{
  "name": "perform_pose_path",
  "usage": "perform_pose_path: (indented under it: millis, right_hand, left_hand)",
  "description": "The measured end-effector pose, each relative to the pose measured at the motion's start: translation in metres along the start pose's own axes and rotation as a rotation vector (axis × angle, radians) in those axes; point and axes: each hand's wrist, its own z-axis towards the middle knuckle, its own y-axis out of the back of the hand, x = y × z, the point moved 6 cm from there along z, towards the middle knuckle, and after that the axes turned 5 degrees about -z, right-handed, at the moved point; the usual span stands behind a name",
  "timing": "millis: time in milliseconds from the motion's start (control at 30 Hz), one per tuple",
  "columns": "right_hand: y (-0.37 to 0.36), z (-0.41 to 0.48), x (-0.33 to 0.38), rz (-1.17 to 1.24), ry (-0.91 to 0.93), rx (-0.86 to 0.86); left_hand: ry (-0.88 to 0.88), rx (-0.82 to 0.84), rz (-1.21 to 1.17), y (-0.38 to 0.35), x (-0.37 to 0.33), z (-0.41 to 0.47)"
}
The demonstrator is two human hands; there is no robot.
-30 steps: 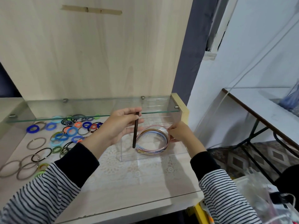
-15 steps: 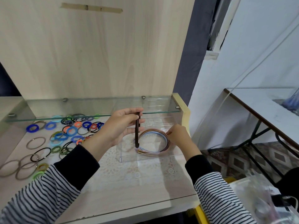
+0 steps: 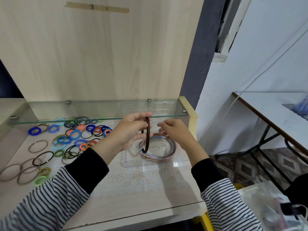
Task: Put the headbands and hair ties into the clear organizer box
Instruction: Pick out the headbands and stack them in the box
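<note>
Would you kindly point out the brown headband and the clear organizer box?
brown headband (image 3: 147, 135): head view, middle of its upright strip.
clear organizer box (image 3: 133, 162): head view, front wall's lower edge.

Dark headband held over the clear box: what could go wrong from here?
1. The dark headband, pinched upright by the left hand, has its lower end by the pastel headbands in the clear box; it may snag them.
2. Neither hand appears to steady the box; the right hand is blurred above it, so a push could slide it.
3. The glass shelf edge sits just above the left hand; lifting could knock it.
</note>
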Motion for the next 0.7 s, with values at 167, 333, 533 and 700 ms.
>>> perform_pose_path:
  millis: [167, 333, 533, 700]
  right_hand:
    - [-0.004, -0.014, 0.030, 0.300, 0.001, 0.149]
    - [-0.002, -0.015, 0.029, 0.317, -0.011, 0.137]
    - [0.009, -0.014, 0.021, 0.338, -0.041, 0.092]
    - [0.025, -0.010, 0.004, 0.311, -0.084, 0.021]
  left_hand:
    - [-0.014, 0.021, 0.004, -0.006, 0.002, 0.003]
    - [-0.025, 0.025, 0.039, -0.010, 0.007, 0.007]
    - [-0.024, -0.054, 0.166, 0.002, 0.021, 0.019]
    - [-0.099, -0.215, 0.555, 0.035, 0.043, 0.030]
